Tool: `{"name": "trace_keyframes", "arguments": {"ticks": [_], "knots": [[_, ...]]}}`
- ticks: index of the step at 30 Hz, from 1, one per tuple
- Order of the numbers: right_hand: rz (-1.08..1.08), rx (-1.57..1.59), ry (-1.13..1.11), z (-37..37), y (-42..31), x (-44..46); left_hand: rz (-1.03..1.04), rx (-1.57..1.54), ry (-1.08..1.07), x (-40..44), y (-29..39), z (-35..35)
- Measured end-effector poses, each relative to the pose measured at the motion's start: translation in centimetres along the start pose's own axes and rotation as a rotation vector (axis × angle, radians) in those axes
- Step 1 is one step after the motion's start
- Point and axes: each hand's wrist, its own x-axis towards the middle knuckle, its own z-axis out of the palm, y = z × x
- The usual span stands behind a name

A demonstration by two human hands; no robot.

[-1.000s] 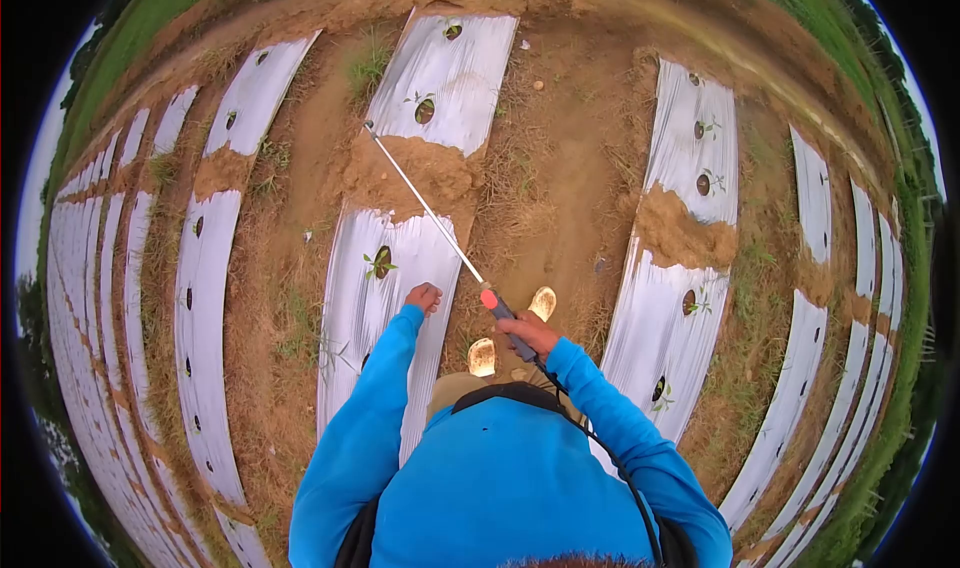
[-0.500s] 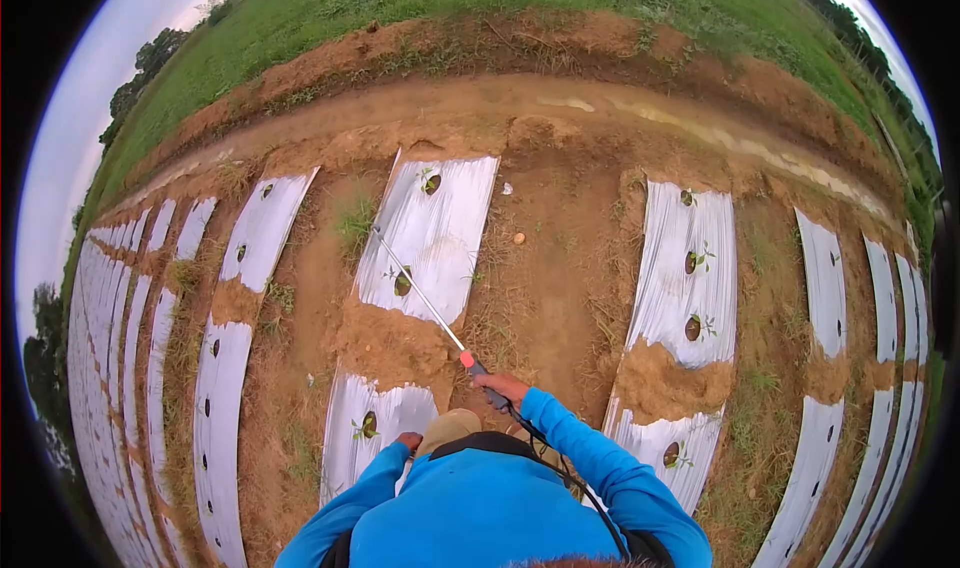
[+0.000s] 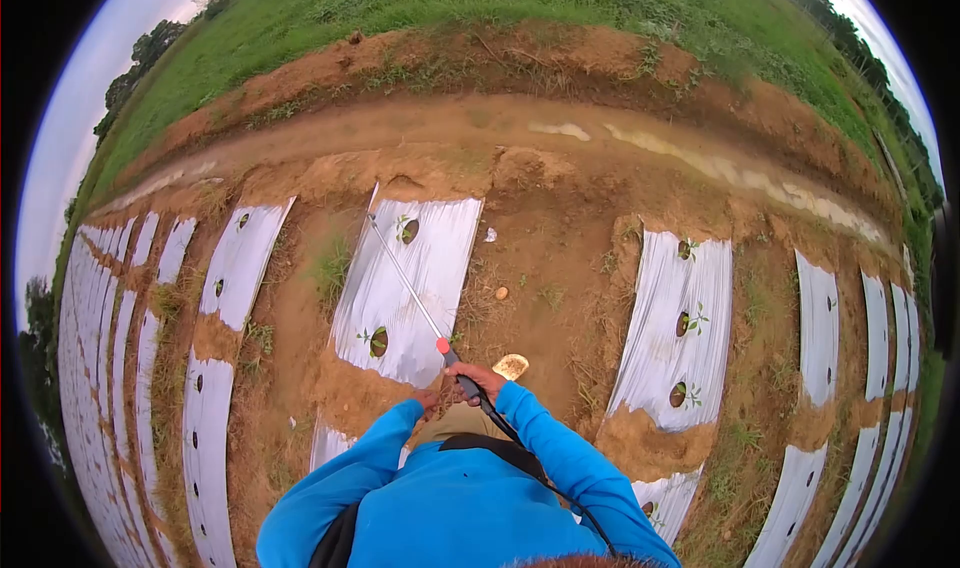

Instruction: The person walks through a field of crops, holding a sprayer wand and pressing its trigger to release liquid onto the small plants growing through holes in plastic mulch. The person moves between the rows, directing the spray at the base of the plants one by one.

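Note:
My right hand (image 3: 480, 378) is closed around the dark handle of a spray wand (image 3: 407, 280), just in front of my waist. The wand has a red collar and a long thin metal tube slanting forward and left over a plastic-covered bed (image 3: 418, 293). Its tip is near a seedling (image 3: 407, 230) in the far planting hole; a nearer seedling (image 3: 377, 342) grows left of the tube. A black hose runs back from the handle along my right arm. My left hand (image 3: 428, 400) is low beside the handle, its fingers too small to make out.
Another plastic-covered bed (image 3: 672, 318) with seedlings runs to the right across a dirt path (image 3: 540, 308). More beds line both sides. A muddy ditch (image 3: 420, 123) crosses ahead, with grass beyond. My shoe (image 3: 512, 367) is on the path.
I have moved forward along the bed, so the holes appear nearer. The wand tip has shifted from the nearer seedling toward the far one. My left hand has come in beside the handle.

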Motion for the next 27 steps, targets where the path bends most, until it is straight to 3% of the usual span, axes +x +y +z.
{"name": "trace_keyframes", "arguments": {"ticks": [3, 7, 9, 15, 22, 27], "knots": [[0.002, 0.086, 0.034, -1.1, -4.0, 0.8, 0.085, -0.124, -0.085, 2.0, 4.9, -2.3], [-0.093, 0.186, 0.064, -2.7, -9.3, 1.2, -0.029, -0.112, -0.271, 6.6, 9.7, -6.9], [-0.157, 0.208, 0.051, -2.8, -11.7, 0.4, -0.163, -0.012, -0.170, 7.4, 14.8, -9.5], [-0.347, 0.438, 0.118, -6.8, -14.3, -1.7, -0.193, 0.069, -0.055, 10.8, 23.9, -14.1], [-0.690, 0.667, 0.377, -15.8, -13.8, -8.7, -0.161, 0.181, -0.139, 11.6, 28.3, -10.3], [-0.937, 0.808, 0.427, -23.2, -13.4, -14.3, -0.019, 0.430, -0.376, 7.1, 30.1, -6.0]]}}
